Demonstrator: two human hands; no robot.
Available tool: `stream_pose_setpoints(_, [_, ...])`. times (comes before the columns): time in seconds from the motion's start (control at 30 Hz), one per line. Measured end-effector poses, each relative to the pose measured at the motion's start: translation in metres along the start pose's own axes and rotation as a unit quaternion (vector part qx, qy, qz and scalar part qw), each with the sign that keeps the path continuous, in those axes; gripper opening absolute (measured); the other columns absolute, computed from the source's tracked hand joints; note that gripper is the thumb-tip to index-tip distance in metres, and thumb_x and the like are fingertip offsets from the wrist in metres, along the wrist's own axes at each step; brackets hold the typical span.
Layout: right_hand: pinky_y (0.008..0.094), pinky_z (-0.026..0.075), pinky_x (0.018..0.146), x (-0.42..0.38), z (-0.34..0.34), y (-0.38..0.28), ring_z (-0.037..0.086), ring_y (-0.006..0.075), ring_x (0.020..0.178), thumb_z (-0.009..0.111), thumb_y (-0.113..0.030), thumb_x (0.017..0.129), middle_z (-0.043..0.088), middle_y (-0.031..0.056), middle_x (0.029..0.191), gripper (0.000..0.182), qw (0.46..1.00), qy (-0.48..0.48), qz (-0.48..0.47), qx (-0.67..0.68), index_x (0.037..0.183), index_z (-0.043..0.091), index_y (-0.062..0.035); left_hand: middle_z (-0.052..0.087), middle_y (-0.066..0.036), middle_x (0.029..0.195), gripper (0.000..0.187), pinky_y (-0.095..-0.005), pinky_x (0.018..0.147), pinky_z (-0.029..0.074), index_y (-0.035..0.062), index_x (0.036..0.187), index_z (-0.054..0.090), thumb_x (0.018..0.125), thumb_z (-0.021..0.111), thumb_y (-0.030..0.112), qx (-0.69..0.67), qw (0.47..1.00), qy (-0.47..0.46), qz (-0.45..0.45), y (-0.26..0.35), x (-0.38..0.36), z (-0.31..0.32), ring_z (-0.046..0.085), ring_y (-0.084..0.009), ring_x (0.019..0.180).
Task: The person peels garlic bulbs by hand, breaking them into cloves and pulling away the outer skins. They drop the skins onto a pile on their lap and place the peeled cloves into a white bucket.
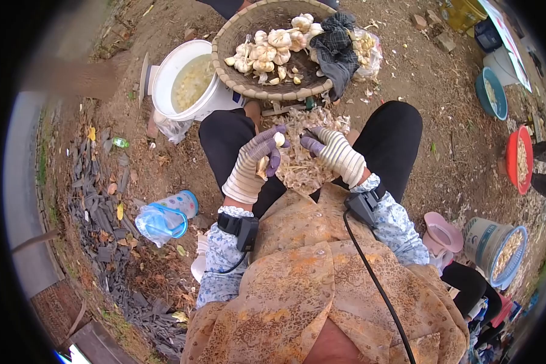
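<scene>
Left hand is pinching a garlic clove, right hand is gripping something dark, peelings are lying below both grips.

Left hand, right hand apart, both curled inward.

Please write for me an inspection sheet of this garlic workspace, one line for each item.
Surface: bare earth; papery peel pile between the legs.
Job's things: woven basket holding garlic bulbs; white bucket beside it, pale pieces in liquid.
Clutter: dark cloth over basket edge; green item and bagged container on the ground.
Grippers: both hands gloved; left hand has a garlic clove in its grip; right hand, small dark object at fingertips, unclear.
Cables: black cable from right wrist device, across the clothing.
Surroundings: red bowl, teal bowl; another person's leg.
</scene>
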State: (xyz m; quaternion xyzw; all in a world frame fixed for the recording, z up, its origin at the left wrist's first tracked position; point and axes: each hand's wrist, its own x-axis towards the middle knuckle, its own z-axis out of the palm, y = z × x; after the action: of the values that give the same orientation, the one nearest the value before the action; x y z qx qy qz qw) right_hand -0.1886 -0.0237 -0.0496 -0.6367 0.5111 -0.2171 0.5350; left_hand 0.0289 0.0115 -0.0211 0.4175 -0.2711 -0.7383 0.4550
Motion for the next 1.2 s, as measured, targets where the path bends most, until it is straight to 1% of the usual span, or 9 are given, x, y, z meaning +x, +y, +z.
stream_pose_setpoints(0.1, [0.038,0.05,0.071,-0.002,0.007,-0.001,0.068,0.0299,0.083,0.064,-0.032,0.094,0.069,0.018,0.088,0.04,0.991,0.032,-0.122,-0.033,0.116,0.064,0.0019,0.068,-0.01,0.088,0.041,-0.0172,0.043,0.039,-0.0039,0.13,0.056,0.093,0.061,0.015,0.05,0.998,0.047,-0.014,0.006,-0.003,0.013,0.052,-0.006,0.055])
stream_pose_setpoints(0.13, [0.041,0.051,0.072,-0.001,0.003,-0.007,0.068,0.0359,0.086,0.063,-0.033,0.095,0.069,0.0206,0.089,0.038,0.992,-0.035,-0.111,-0.049,0.112,0.064,0.0012,0.068,-0.009,0.085,0.04,-0.0175,0.043,0.039,-0.0038,0.128,0.058,0.093,0.062,0.014,0.08,0.993,0.079,-0.019,0.006,-0.003,0.017,0.053,-0.0062,0.055])
stream_pose_setpoints(0.33, [0.0438,0.051,0.068,-0.008,0.003,-0.022,0.064,0.041,0.079,0.061,-0.033,0.094,0.065,0.0235,0.084,0.035,0.979,-0.038,-0.129,-0.155,0.106,0.064,-0.0007,0.063,-0.003,0.078,0.038,-0.0176,0.045,0.041,0.0008,0.128,0.061,0.094,0.063,0.018,0.247,0.968,0.051,0.007,0.003,-0.006,0.015,0.052,-0.0048,0.055])
stream_pose_setpoints(0.5, [0.0466,0.05,0.064,-0.01,0.008,-0.026,0.064,0.0398,0.074,0.058,-0.034,0.094,0.065,0.0214,0.078,0.033,0.957,-0.02,-0.157,-0.242,0.102,0.062,-0.0021,0.063,-0.002,0.078,0.037,-0.0172,0.046,0.04,0.0019,0.128,0.062,0.095,0.063,0.017,0.232,0.972,0.04,0.003,-0.001,-0.004,0.009,0.052,-0.0038,0.057])
stream_pose_setpoints(0.6, [0.0458,0.05,0.062,-0.013,0.011,-0.033,0.063,0.0393,0.069,0.06,-0.035,0.093,0.064,0.0197,0.074,0.032,0.943,-0.049,-0.243,-0.221,0.092,0.067,-0.0037,0.062,-0.001,0.075,0.036,-0.018,0.046,0.041,0.0026,0.129,0.061,0.095,0.062,0.015,0.177,0.982,0.063,0.0,-0.008,0.0,0.011,0.052,-0.0046,0.056])
stream_pose_setpoints(0.77, [0.0424,0.05,0.062,-0.018,0.0,-0.032,0.062,0.0396,0.072,0.063,-0.038,0.093,0.064,0.0203,0.076,0.035,0.958,-0.121,-0.165,-0.201,0.098,0.069,-0.0035,0.061,0.0,0.072,0.037,-0.0181,0.045,0.041,0.0019,0.13,0.059,0.097,0.061,0.018,0.113,0.993,0.043,0.007,-0.007,0.0,0.006,0.052,-0.0049,0.055])
stream_pose_setpoints(0.93, [0.0436,0.048,0.064,-0.009,0.001,-0.021,0.063,0.0397,0.073,0.062,-0.039,0.093,0.063,0.0214,0.075,0.039,0.98,-0.042,-0.113,-0.159,0.1,0.066,-0.0009,0.062,-0.002,0.079,0.038,-0.0188,0.046,0.042,0.0021,0.132,0.058,0.097,0.059,0.017,0.1,0.994,0.035,0.016,-0.003,-0.002,0.007,0.053,-0.0047,0.058])
stream_pose_setpoints(1.03, [0.044,0.049,0.065,-0.005,0.0,-0.022,0.063,0.0405,0.073,0.062,-0.039,0.093,0.063,0.0219,0.075,0.04,0.977,-0.046,-0.098,-0.182,0.104,0.063,-0.0003,0.06,-0.002,0.085,0.037,-0.0191,0.047,0.043,0.0044,0.134,0.057,0.098,0.057,0.015,0.177,0.984,0.021,-0.015,0.001,-0.005,0.013,0.053,-0.005,0.06])
stream_pose_setpoints(1.2, [0.0451,0.049,0.066,-0.009,0.002,-0.024,0.064,0.0408,0.075,0.061,-0.04,0.093,0.064,0.0225,0.077,0.041,0.974,-0.041,-0.108,-0.194,0.103,0.064,-0.0002,0.053,0.002,0.075,0.037,-0.0173,0.05,0.039,0.0064,0.135,0.057,0.099,0.054,0.014,0.329,0.944,0.022,0.022,0.005,-0.007,0.023,0.047,-0.0032,0.057])
